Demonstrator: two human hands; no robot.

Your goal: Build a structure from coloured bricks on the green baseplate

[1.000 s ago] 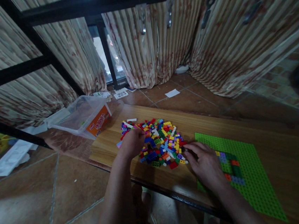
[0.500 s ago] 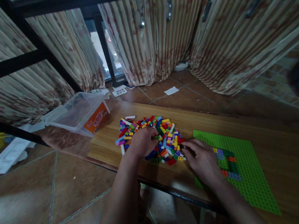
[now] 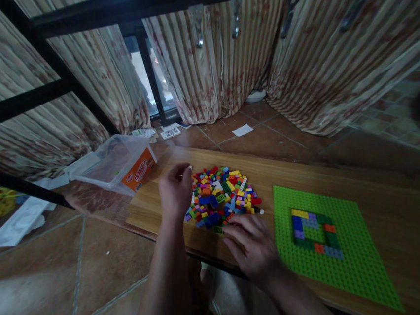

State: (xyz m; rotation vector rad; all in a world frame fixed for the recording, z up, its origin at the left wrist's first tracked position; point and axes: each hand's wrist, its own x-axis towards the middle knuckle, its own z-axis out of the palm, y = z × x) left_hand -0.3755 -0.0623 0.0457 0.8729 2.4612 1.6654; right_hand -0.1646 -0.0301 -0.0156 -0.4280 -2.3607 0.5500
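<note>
A heap of mixed coloured toy bricks point(image 3: 231, 187) lies on the wooden board. My left hand point(image 3: 174, 190) is at the heap's left edge, fingers curled, with a small white brick point(image 3: 190, 168) showing at its fingertips. At the heap's front edge, my right hand point(image 3: 253, 245) has its fingers reaching in, thumb and forefinger apart beside a dark green brick point(image 3: 217, 230). I see nothing held in it, though its fingertips are partly hidden. To the right lies a green baseplate point(image 3: 357, 257), bearing a square ring of joined bricks point(image 3: 297, 226) in blue, yellow, green, orange and purple.
A clear plastic box point(image 3: 104, 175) with an orange label stands past the board's left end. The wooden board point(image 3: 308, 173) runs low above the tiled floor. Papers point(image 3: 242, 130) lie on the floor near the curtains point(image 3: 202, 79). A black metal frame point(image 3: 55, 88) crosses overhead.
My left hand has moved left from over the heap to its left edge. My right hand has shifted left and nearer me, uncovering the brick ring. The view has tilted slightly.
</note>
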